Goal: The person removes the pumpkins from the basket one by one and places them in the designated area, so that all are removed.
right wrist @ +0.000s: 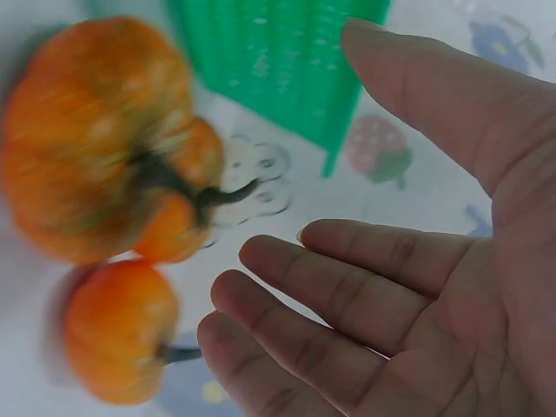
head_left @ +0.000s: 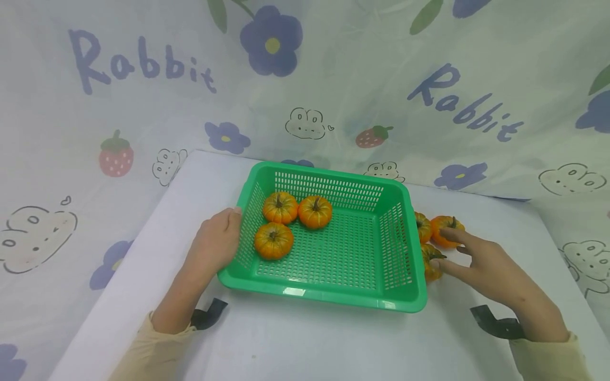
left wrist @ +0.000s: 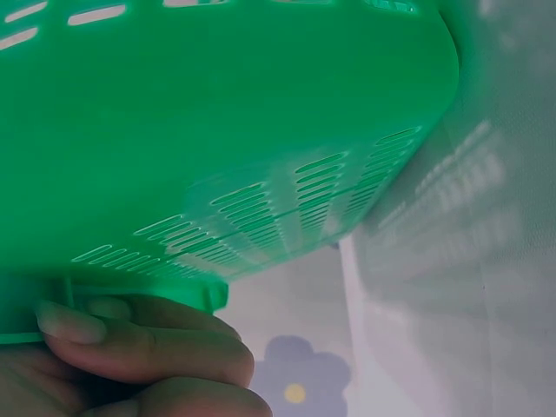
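Note:
A green plastic basket [head_left: 329, 300] with slotted walls stands on the white table, holding three small orange pumpkins [head_left: 280, 208] in its left part. At its left rim my left hand [head_left: 216, 241] grips the edge, and the left wrist view has the fingers [left wrist: 156, 343] curled under the rim. Just outside the right wall sit three more pumpkins [head_left: 447, 232], partly hidden by the basket and my right hand. My right hand [head_left: 495, 270] hovers beside them with thumb and fingers spread; the right wrist view has its palm [right wrist: 452, 356] bare, apart from the nearest pumpkin [right wrist: 95, 139].
Behind and at the sides hangs a pale cloth [head_left: 190, 116] printed with rabbits, flowers and strawberries. The white tabletop [head_left: 286, 344] extends in front of the basket. A black curved piece [head_left: 498, 323] sits at my right wrist, another [head_left: 209, 316] at my left.

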Tool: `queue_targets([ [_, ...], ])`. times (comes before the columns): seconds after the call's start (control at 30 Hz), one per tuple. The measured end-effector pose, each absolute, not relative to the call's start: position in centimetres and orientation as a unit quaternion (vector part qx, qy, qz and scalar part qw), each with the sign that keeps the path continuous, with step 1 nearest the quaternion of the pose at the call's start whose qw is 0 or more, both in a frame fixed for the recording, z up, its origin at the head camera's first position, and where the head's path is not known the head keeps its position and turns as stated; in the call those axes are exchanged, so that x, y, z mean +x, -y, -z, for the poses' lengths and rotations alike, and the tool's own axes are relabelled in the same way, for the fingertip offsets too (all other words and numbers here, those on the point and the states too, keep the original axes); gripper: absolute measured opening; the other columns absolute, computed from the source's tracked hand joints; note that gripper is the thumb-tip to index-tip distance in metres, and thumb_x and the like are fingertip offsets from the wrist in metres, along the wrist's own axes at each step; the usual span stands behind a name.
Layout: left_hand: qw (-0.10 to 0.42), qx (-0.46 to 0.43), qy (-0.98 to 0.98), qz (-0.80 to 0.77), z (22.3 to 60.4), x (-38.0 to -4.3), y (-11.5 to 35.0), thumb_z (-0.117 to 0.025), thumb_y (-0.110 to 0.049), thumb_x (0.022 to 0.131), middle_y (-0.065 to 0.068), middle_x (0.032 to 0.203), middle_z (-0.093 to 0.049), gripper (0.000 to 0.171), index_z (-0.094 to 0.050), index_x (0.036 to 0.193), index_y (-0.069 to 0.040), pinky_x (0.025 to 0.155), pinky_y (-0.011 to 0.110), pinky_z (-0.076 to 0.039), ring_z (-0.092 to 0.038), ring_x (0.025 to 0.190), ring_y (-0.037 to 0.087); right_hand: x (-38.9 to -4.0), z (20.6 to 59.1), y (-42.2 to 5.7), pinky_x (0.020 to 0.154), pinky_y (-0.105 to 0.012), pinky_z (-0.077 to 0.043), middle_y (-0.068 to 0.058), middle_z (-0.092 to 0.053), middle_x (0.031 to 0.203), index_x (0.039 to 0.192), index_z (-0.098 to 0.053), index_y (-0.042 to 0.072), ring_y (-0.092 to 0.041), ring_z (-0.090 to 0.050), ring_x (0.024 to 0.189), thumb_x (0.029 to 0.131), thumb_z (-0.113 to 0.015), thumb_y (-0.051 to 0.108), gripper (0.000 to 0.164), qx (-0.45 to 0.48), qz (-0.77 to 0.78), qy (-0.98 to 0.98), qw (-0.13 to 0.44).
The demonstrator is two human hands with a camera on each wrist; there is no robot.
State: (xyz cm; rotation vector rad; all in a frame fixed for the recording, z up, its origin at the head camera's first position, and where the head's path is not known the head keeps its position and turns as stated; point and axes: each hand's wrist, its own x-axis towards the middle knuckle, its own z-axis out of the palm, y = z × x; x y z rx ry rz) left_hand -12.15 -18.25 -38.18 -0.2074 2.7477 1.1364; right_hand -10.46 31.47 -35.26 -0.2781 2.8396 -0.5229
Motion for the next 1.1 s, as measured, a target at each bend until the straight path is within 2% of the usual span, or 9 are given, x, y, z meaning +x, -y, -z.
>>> queue_targets([
  [0.13,0.080,-0.071,-0.919,-0.379,38.3,-12.1,18.3,-0.020,-0.051,0.113,0.012,0.076,-0.049,0.055,-0.051,0.095,-0.008,0.058,0.037,-0.046,-0.052,0.065,0.027,-10.6,34.0,-30.1,0.090,-0.073,-0.049,-0.029,-0.056,0.144,0.153,-0.046,0.002,-0.057,-0.055,0.124,0.094,-0.077,0.050,0.082,-0.126,0.185,-0.970,0.097],
  [0.33,0.082,-0.068,-0.919,-0.379,38.4,-12.3,18.2,-0.019,-0.052,0.113,0.012,0.077,-0.048,0.057,-0.052,0.097,-0.008,0.060,0.037,-0.046,-0.051,0.067,0.027,-10.9,32.5,-27.9,0.092,-0.070,-0.049,-0.019,-0.059,0.144,0.154,-0.047,0.007,-0.047,-0.058,0.126,0.094,-0.078,0.046,0.078,-0.188,0.192,-0.961,0.064],
  [0.57,0.090,-0.075,-0.918,-0.378,38.4,-12.3,18.2,-0.018,-0.053,0.112,0.012,0.078,-0.049,0.058,-0.053,0.100,-0.008,0.060,0.037,-0.047,-0.052,0.068,0.027,-11.9,30.9,-25.6,0.102,-0.068,-0.044,-0.021,-0.057,0.146,0.153,-0.047,0.003,-0.044,-0.053,0.133,0.095,-0.074,0.054,0.082,-0.212,0.174,-0.958,0.079],
  [0.8,0.092,-0.075,-0.914,-0.387,38.3,-12.4,18.2,-0.019,-0.053,0.112,0.013,0.079,-0.053,0.058,-0.053,0.101,-0.008,0.059,0.037,-0.050,-0.055,0.067,0.027,-13.3,29.5,-23.2,0.102,-0.064,-0.046,-0.022,-0.057,0.145,0.153,-0.048,0.004,-0.042,-0.055,0.131,0.097,-0.070,0.058,0.081,-0.241,0.145,-0.956,0.082],
  [0.97,0.089,-0.073,-0.915,-0.386,38.2,-12.3,18.2,-0.020,-0.052,0.113,0.013,0.078,-0.053,0.057,-0.053,0.100,-0.007,0.058,0.037,-0.050,-0.055,0.065,0.027,-14.8,29.6,-20.7,0.108,-0.062,-0.043,-0.018,-0.055,0.150,0.154,-0.048,0.006,-0.040,-0.051,0.137,0.099,-0.062,0.063,0.081,-0.271,0.122,-0.949,0.102],
  [1.1,0.090,-0.072,-0.916,-0.384,38.3,-12.3,18.1,-0.020,-0.051,0.113,0.013,0.078,-0.053,0.056,-0.053,0.100,-0.007,0.058,0.037,-0.050,-0.055,0.066,0.027,-16.2,30.0,-18.8,0.112,-0.060,-0.039,-0.015,-0.053,0.153,0.154,-0.048,0.004,-0.039,-0.048,0.141,0.100,-0.062,0.061,0.079,-0.288,0.113,-0.943,0.122],
])
